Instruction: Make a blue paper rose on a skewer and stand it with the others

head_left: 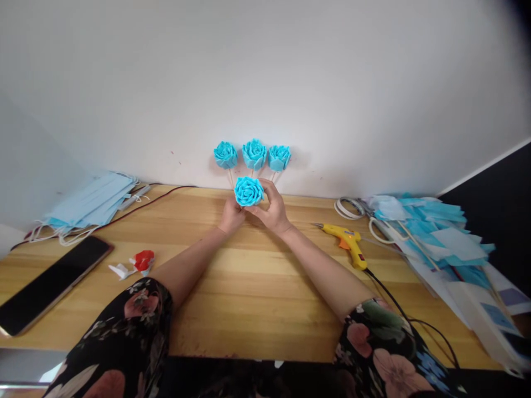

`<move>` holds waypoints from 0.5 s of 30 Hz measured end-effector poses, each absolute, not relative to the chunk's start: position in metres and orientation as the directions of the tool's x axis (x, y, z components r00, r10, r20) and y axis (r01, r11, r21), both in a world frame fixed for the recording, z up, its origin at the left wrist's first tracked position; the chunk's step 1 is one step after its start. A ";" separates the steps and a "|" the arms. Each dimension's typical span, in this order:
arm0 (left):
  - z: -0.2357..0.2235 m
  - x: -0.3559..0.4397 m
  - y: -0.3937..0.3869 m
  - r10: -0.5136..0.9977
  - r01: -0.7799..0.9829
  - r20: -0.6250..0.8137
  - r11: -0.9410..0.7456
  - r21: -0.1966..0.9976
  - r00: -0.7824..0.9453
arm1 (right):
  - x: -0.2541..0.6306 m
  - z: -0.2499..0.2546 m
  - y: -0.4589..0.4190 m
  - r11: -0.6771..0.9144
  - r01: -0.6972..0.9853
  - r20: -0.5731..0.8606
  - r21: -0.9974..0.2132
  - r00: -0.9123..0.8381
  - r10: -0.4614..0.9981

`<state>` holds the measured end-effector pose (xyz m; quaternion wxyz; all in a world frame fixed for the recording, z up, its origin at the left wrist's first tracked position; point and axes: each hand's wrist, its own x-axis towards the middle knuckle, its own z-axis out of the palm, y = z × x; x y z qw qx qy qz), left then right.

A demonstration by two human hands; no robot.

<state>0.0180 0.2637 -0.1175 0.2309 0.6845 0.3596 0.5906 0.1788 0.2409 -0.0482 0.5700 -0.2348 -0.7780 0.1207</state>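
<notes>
In the middle, my left hand (233, 216) is closed round thin stick stems, its fingers partly hidden behind the front blue handmade rose (249, 191). My right hand (274, 209) curves about that rose's right side, thumb beneath the bloom and fingers behind it. Three more blue roses stand behind on pale sticks: a left one (225, 155), a middle one (254, 154) and a right one (279, 158). They fan out in front of the wall. Where the stems meet in my grip is hidden.
A yellow glue gun (346, 240) with a black cord lies right of my arms. Farther right are scissors (384, 231), a tape roll (349, 208) and blue and white cut pieces (440, 226). Leftward lie face masks (89, 202), a phone (53, 282) and a red scrap (144, 261).
</notes>
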 end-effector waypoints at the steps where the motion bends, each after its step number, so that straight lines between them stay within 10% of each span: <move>1: -0.118 0.016 0.264 0.760 0.230 0.649 -0.640 0.733 0.045 | 0.178 -0.051 0.241 0.861 0.220 0.832 -0.458 -0.237 0.502; 15: -0.102 -0.009 0.269 0.627 0.445 0.770 -0.727 0.523 0.120 | 0.180 -0.073 0.244 0.861 0.215 0.803 -0.460 -0.313 0.507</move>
